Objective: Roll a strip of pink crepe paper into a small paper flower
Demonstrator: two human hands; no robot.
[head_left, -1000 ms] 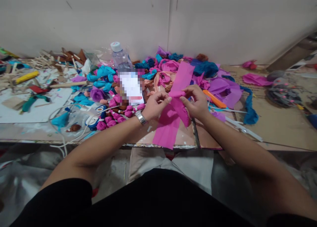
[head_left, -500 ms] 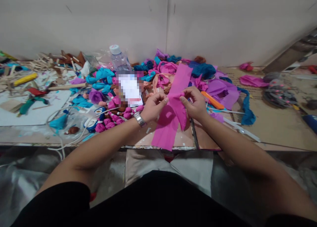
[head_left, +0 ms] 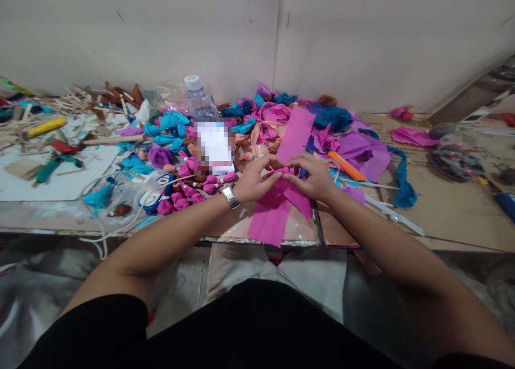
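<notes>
Both of my hands pinch the middle of a long pink crepe paper strip [head_left: 277, 213] at the table's near edge. My left hand [head_left: 253, 180], with a metal watch at the wrist, grips the gathered paper from the left. My right hand [head_left: 314, 177] grips it from the right, and the fingertips of both hands meet over the bunched part. The strip's far end [head_left: 298, 130] lies flat toward the paper pile; its near end hangs over the table edge.
A heap of pink, teal and purple crepe paper pieces [head_left: 277, 114] lies behind my hands. A plastic bottle [head_left: 199, 98] stands at the back. Small pink paper buds [head_left: 193, 189] sit left of my hands. An orange tool [head_left: 346, 166] lies to the right. Wooden sticks [head_left: 80, 98] clutter the far left.
My hands have come down closer to the table and drawn together, bunching the strip's middle tighter. The strip's upper end now lies lower and flatter.
</notes>
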